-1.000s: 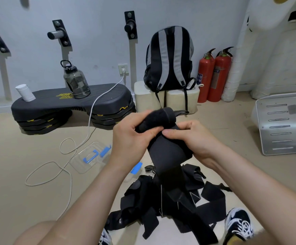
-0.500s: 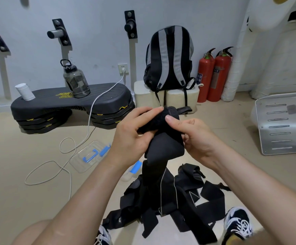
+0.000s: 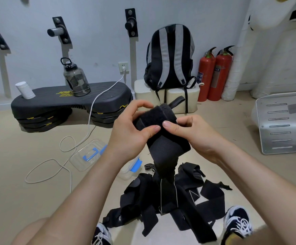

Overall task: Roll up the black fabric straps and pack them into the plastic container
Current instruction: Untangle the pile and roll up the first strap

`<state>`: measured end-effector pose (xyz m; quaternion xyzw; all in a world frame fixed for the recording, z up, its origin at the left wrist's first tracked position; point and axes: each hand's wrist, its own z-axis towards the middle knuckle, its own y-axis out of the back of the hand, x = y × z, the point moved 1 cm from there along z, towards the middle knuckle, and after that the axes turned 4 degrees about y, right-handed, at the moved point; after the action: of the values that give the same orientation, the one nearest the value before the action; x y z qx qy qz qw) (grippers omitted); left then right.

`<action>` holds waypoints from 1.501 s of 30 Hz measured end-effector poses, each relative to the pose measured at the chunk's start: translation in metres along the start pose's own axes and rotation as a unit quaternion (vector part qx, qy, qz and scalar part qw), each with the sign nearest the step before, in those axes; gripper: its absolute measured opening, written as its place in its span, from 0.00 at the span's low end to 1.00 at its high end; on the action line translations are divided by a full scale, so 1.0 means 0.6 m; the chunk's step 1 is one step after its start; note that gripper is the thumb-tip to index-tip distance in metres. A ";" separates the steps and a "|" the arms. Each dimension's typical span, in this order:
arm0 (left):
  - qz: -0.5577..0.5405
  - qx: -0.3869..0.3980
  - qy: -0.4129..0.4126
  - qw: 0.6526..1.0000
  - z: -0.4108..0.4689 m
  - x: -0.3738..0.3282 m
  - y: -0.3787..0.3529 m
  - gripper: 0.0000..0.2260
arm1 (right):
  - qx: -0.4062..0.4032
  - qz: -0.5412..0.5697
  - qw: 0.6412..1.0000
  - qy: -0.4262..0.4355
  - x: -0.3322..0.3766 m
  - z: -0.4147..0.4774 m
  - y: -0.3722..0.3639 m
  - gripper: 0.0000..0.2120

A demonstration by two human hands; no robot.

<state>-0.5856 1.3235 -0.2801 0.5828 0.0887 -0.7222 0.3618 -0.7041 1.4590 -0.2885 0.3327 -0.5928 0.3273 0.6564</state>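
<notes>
Two hands work one black strap roll (image 3: 158, 119) up in mid-air, approx centre of view. Left hand (image 3: 131, 133) is closed on the roll's left side, thumb pressed on the front face, fingers curled over the top/back. Right hand (image 3: 195, 135) is closed on the right side, thumb tip next to the left thumb, nearly touching, fingers behind the fabric. Fuzzy velcro patch faces the camera on top of the roll. Unrolled tail of that strap (image 3: 165, 167) hangs straight down from the hands to the pile of black straps (image 3: 163, 200) on the floor (image 3: 20, 174), tangled, w/ thin white stitch lines and a small white logo visible.

Plastic container (image 3: 129, 171) sits on the floor just left of the pile, mostly hidden behind the left forearm; clear body w/ blue clip showing. Its clear lid (image 3: 89, 154) w/ blue clips lies flat on the floor, further left, lying separate from the container. White cable (image 3: 69, 156) loops on the floor beside the lid and runs up to a wall socket (image 3: 123, 67).

Two sneakers (image 3: 237, 221) at the bottom edge, one each side of the pile. Further back: black step platform (image 3: 69, 101) carrying a smoky water bottle (image 3: 75, 78) and a white cylinder (image 3: 25, 90); backpack (image 3: 170, 57) upright on pale blocks; two red extinguishers (image 3: 214, 75) against the wall; perforated metal plate (image 3: 285, 122) at far right.
</notes>
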 end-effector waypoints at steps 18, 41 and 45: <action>0.149 -0.130 -0.103 0.975 0.010 0.017 -0.009 0.22 | 0.049 -0.037 0.998 0.002 -0.005 -0.004 -0.020 0.04; -0.045 0.086 0.094 0.991 0.010 -0.017 0.022 0.15 | -0.009 0.058 0.995 0.075 -0.005 0.009 -0.006 0.15; -0.024 0.063 0.049 0.997 0.009 -0.021 0.020 0.16 | 0.072 0.068 0.995 -0.005 0.011 0.008 0.020 0.19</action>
<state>-0.5815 1.3173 -0.2639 0.6368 0.0745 -0.7053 0.3027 -0.7162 1.4623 -0.2811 0.3390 -0.5923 0.4114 0.6041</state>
